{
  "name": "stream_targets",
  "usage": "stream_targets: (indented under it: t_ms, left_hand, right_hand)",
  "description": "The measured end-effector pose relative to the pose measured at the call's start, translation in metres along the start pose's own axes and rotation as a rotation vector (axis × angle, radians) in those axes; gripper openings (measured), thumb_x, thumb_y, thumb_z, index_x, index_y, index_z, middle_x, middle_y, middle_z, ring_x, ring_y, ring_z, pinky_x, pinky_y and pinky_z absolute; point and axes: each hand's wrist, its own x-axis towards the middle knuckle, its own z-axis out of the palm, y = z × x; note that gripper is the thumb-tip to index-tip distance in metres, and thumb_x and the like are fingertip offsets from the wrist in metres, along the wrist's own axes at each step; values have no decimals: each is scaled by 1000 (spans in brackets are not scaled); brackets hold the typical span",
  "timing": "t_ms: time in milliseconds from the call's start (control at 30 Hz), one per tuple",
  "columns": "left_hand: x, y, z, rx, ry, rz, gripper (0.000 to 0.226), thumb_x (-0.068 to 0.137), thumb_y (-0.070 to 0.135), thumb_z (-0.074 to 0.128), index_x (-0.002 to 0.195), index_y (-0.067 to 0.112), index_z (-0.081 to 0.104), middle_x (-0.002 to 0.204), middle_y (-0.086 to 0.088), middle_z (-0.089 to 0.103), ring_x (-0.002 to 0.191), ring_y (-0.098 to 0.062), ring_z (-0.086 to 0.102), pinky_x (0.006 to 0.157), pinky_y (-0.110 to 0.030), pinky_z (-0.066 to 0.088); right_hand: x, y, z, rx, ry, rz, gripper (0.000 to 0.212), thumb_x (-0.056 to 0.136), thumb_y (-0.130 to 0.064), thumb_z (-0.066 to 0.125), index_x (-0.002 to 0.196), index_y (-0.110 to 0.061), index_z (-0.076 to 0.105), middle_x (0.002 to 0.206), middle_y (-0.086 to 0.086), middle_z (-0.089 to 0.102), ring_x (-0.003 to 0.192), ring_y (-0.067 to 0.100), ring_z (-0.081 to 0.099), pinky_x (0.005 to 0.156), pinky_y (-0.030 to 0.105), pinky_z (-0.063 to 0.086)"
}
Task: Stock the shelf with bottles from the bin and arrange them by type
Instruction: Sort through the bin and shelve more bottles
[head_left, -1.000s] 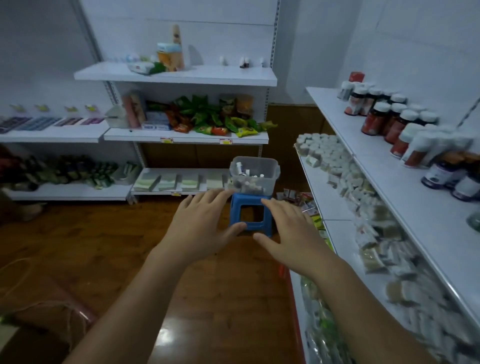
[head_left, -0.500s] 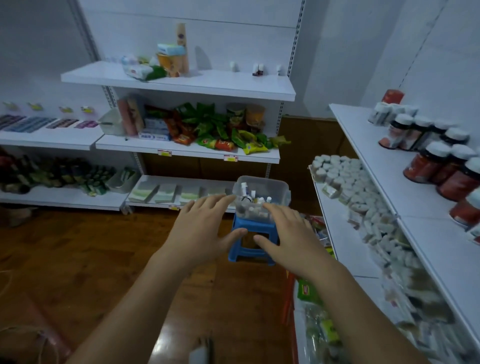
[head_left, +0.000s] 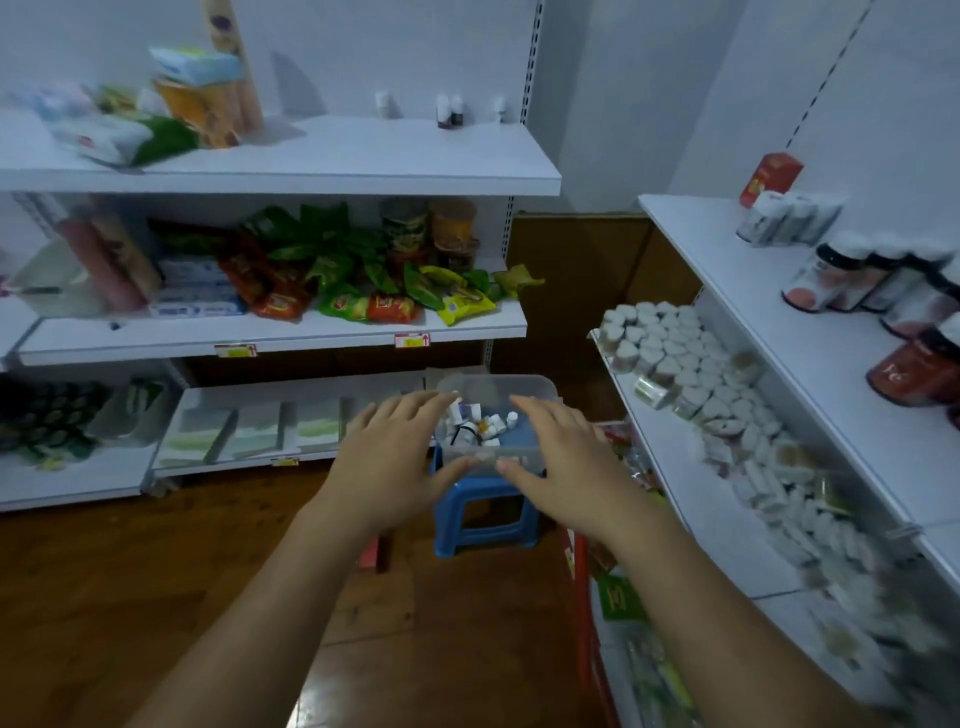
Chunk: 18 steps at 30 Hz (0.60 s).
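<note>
A clear plastic bin holding several small white-capped bottles sits on a blue stool in the middle of the aisle. My left hand and my right hand are stretched out in front of the bin, one to each side, fingers straight and spread, holding nothing. The near wall of the bin lies between my thumbs; I cannot tell if they touch it. A few small bottles stand at the back of the top shelf straight ahead.
Snack packets fill the middle shelf ahead and flat packs lie on the low one. The right-hand shelving carries white-capped jars above and many small white pots below. The floor is brown wood.
The view has moved closer to the bin and stool, and both hands have reached forward with it, staying spread on either side of the bin.
</note>
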Motion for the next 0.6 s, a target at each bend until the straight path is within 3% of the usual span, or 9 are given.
stream_targets:
  t_ms: [200,367,600]
  left_hand:
    - [72,-27,29,-6,-81,-7,83,92,83,41,161,39,25,164,12,38,150,-16,36,125,-46,32]
    - [138,-44,69,-22,-174,-49,80,94,81,45,160,38,28,159,10,43,143,-17,45,114,-41,41]
    - [218,-64,150,-153,-371,-218,79,95,68,57,161,33,31,160,3,43,140,-19,49,107,-39,49]
  right_hand:
    - [62,35,9,57,-32,84,80,97,-64,56,162,-39,17,165,-10,27,153,17,23,124,49,23]
    - [126,81,23,123,-91,116,79,97,-62,57,162,-38,18,164,-8,29,152,20,27,122,47,28]
    - [229,154,62,337,-228,192,71,98,-53,63,158,-35,29,159,0,40,142,25,43,108,39,43]
